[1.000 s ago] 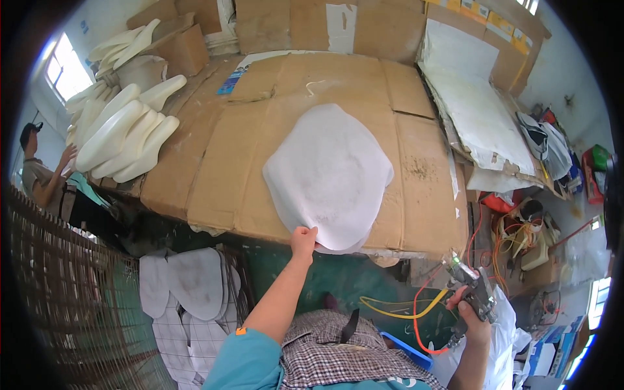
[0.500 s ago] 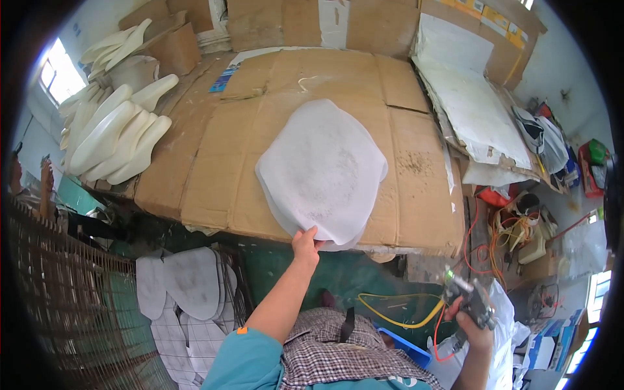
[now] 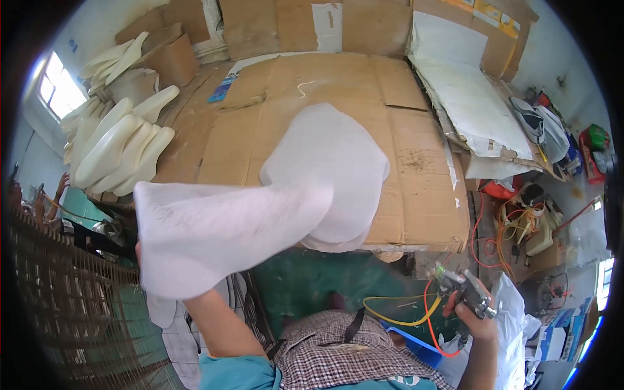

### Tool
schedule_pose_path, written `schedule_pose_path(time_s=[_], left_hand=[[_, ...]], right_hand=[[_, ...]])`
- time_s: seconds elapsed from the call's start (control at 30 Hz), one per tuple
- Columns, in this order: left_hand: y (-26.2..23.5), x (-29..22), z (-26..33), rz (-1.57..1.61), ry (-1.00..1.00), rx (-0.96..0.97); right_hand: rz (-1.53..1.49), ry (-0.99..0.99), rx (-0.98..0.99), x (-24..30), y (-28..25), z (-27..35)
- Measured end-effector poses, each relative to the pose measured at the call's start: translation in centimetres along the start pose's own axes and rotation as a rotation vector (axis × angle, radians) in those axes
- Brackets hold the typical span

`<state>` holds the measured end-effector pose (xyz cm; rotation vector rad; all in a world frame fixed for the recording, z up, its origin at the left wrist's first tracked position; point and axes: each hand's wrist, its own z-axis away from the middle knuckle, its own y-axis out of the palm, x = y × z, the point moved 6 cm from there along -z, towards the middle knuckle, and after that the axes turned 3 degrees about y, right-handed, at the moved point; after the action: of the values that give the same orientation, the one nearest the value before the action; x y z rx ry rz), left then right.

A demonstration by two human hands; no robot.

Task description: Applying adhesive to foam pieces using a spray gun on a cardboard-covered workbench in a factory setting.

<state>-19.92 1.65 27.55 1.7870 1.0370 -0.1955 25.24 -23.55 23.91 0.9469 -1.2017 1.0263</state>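
The left hand (image 3: 146, 260), raised and mostly hidden, grips a white sheet (image 3: 221, 234), now lifted off the tabletop (image 3: 416, 162) stack; the right hand (image 3: 478, 318) clasps a spray gun (image 3: 465, 292).

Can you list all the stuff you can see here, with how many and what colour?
white sheet: one, lifted at lower left, held up by the left hand
white pad: one, lying on the cardboard, middle
cardboard table: one, brown, centre
cream shells: a stack, too many to count, left of the table
board: one, whitish, leaning at right
cables: a tangle, orange and red, right floor
spray gun: one, grey metal, lower right
wire rack: one, dark, lower left
left hand: mostly hidden behind the sheet
right hand: grip closed on the spray gun
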Motion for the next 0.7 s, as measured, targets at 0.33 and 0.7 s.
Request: schedule_pose_path(time_s=[0.33,0.7], left_hand=[[-1.7,-6.5,4.1,-1.609,0.219,-0.211],[-1.7,-6.7,6.9,-1.038,0.448,-0.112]], right_hand=[[0.1,-0.003,-0.085,1.7,-1.0,1.6],[0.026,-0.024,-0.209,-0.7,0.2,-0.6]])
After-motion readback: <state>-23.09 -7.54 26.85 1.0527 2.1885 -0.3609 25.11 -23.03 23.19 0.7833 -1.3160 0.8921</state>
